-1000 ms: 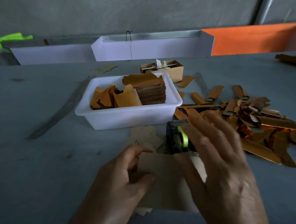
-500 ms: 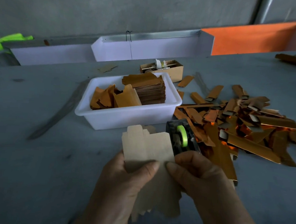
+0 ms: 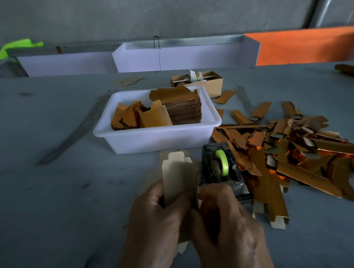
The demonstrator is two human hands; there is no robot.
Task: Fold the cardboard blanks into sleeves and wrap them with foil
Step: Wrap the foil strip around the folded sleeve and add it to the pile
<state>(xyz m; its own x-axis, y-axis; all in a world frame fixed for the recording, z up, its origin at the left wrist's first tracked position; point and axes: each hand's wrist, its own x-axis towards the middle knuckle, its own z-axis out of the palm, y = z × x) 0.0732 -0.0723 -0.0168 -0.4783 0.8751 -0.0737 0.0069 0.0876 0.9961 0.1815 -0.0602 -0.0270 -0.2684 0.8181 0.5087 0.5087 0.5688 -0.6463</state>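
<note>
With both the left hand (image 3: 156, 217) and right hand (image 3: 226, 224) pinching the half-folded cardboard blank (image 3: 178, 175) near the bench's front edge, uneven pressure could crease it crooked or nudge the tape dispenser (image 3: 221, 167) just beside it.

A grey worktable (image 3: 43, 198) carries a white plastic tub (image 3: 157, 139), a black tape dispenser (image 3: 223, 170), a small brown cardboard box (image 3: 214, 84) and a heap of copper foil-wrapped sleeves (image 3: 299, 153).

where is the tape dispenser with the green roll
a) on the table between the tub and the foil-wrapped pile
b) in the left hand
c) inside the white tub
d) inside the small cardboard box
a: the tape dispenser stands on the table, in front of the white tub and beside the foil-wrapped pile.
</note>
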